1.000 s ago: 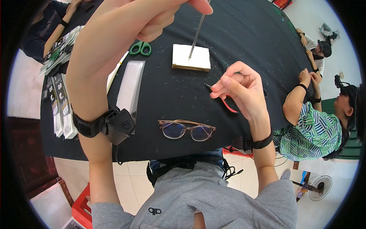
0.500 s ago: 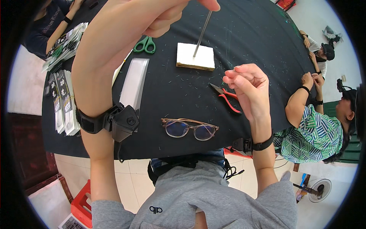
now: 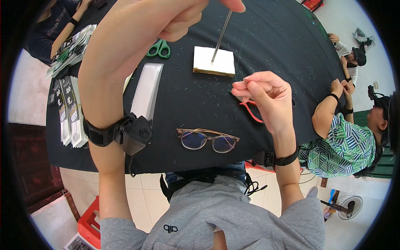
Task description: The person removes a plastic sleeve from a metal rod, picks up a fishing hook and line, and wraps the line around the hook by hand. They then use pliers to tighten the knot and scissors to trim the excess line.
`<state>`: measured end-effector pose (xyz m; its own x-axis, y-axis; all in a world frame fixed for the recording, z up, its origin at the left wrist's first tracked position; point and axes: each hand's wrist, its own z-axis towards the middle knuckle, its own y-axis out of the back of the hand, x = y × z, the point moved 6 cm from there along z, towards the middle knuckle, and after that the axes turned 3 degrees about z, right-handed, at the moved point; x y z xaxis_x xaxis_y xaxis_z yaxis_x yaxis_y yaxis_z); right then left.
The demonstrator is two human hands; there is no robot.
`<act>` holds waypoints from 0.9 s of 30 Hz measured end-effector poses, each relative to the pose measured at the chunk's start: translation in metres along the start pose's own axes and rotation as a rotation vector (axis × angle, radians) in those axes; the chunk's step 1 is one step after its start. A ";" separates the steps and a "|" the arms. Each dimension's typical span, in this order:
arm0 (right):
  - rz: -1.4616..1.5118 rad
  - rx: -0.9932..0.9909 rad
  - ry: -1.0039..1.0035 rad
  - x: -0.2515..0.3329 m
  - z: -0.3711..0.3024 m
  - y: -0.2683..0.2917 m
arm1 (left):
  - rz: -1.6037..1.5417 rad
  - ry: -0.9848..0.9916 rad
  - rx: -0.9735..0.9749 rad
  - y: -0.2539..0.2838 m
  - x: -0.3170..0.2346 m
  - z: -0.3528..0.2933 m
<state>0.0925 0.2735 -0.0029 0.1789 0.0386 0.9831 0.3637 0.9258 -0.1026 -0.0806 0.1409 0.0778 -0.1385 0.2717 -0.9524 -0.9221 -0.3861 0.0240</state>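
Rising at a slant from the white-topped block (image 3: 203, 62) – a thin metal rod (image 3: 221, 37), foot near the middle of the white face, upper end out of view; likely stiff, smooth and a little slippery, light for its thinness, not fragile; cannot tell whether fixed or merely resting; best pinched high on the shaft, with the block steadied by its edges; expect a light, firm block, perhaps easily chipped at the corners.

Up and left of the block, the left hand (image 3: 180, 21), cut off by the top of the view; fingers curled inward, a tip just beside the rod – cannot tell whether gripping. To the block's near right, the right hand (image 3: 268, 98), thumb and fingertips drawn together in a pinch; nothing visible between; partly covering red-handled pliers (image 3: 248, 111).

Left of the block, on the black cloth (image 3: 179, 100), green scissors (image 3: 159, 49); nearer, a long clear sleeve (image 3: 146, 89), something white inside; well left, a stack of narrow packets (image 3: 68, 121), contents unclear; behind those, a looser pile of packets (image 3: 73, 52); on the block's near side, folded-open glasses (image 3: 208, 141).
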 end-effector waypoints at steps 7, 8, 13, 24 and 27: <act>-0.042 0.153 0.018 -0.005 0.003 -0.014 | -0.098 0.000 -0.004 -0.006 0.003 0.002; -0.043 0.170 0.026 -0.006 0.003 -0.017 | -0.099 -0.024 0.020 -0.008 0.001 0.004; -0.142 0.216 0.006 -0.011 0.004 -0.023 | -0.065 -0.036 0.029 -0.016 -0.005 0.002; -0.174 0.283 0.167 -0.014 0.022 -0.038 | -0.229 0.070 0.054 -0.037 -0.006 0.003; -0.158 0.305 0.167 -0.017 0.029 -0.041 | -0.223 0.107 0.079 -0.038 -0.005 0.002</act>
<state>0.0478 0.2457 -0.0110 0.2976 -0.1520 0.9425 0.1148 0.9858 0.1227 -0.0455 0.1563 0.0821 0.1062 0.2456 -0.9635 -0.9517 -0.2557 -0.1701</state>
